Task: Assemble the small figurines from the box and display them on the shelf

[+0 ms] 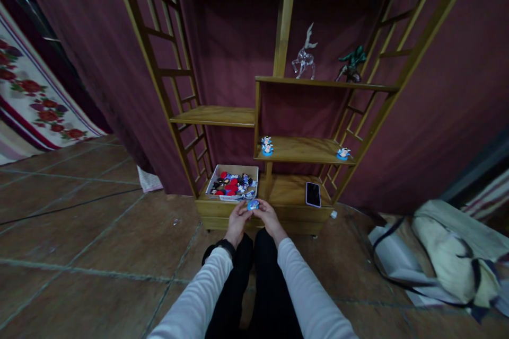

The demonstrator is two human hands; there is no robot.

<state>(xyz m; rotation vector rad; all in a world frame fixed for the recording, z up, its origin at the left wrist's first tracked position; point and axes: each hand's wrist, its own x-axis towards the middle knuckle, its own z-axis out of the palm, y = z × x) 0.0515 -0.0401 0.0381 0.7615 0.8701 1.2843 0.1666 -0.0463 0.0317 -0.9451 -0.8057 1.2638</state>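
Between my two hands, in front of the shelf's bottom level, is a small blue and white figurine (253, 205). My left hand (237, 218) pinches it from the left side, and my right hand (269, 216) grips its right side. Just beyond my left hand stands an open cardboard box (212, 184) filled with several red, blue, white and dark figurines (233, 185). On the middle shelf (304, 148), similar small blue and white figurines (267, 147) stand at the left end, and another such figurine (343, 153) is at the right end.
A phone (313, 194) lies on the bottom level at the right. A clear deer-like figure (305, 55) and a dark green statuette (352, 63) occupy the upper shelf (326, 83). Bags (445, 254) rest on the floor at right; a dark cable (71, 205) runs across the left tiles.
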